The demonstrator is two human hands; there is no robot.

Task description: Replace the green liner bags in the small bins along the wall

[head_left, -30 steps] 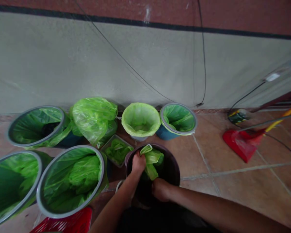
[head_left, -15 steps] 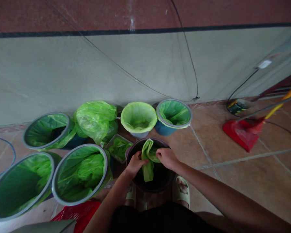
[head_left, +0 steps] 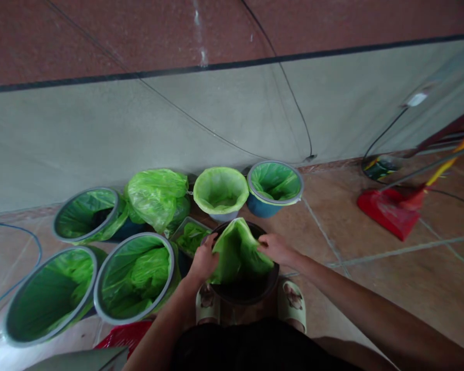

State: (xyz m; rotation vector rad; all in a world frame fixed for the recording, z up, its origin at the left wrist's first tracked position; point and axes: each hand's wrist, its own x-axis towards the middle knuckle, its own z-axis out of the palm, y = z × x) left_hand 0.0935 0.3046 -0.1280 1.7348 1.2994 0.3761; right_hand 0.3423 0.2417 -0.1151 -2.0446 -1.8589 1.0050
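A light green plastic bag (head_left: 237,252) is spread between my hands over a dark bucket (head_left: 255,294) that stands on the floor between my feet. My left hand (head_left: 205,259) is closed on the bag's left edge, and my right hand (head_left: 275,249) grips its right edge. The mouth of the bag gapes upward and toward me, with its far corner peaked near the bucket's back rim. Much of the bucket's inside is hidden by the bag and by shadow.
Several bins with green liners stand around, including a lined bin (head_left: 133,278) at left and a blue bin (head_left: 275,188) by the wall. A stuffed green bag (head_left: 157,198) sits behind a small tray (head_left: 191,234). A red dustpan (head_left: 390,211) lies at right; a blue hose (head_left: 38,252) lies at left.
The bag was a narrow folded strip between my fingers; now it is pulled wide open. My hands have moved apart, and the view has tilted slightly.
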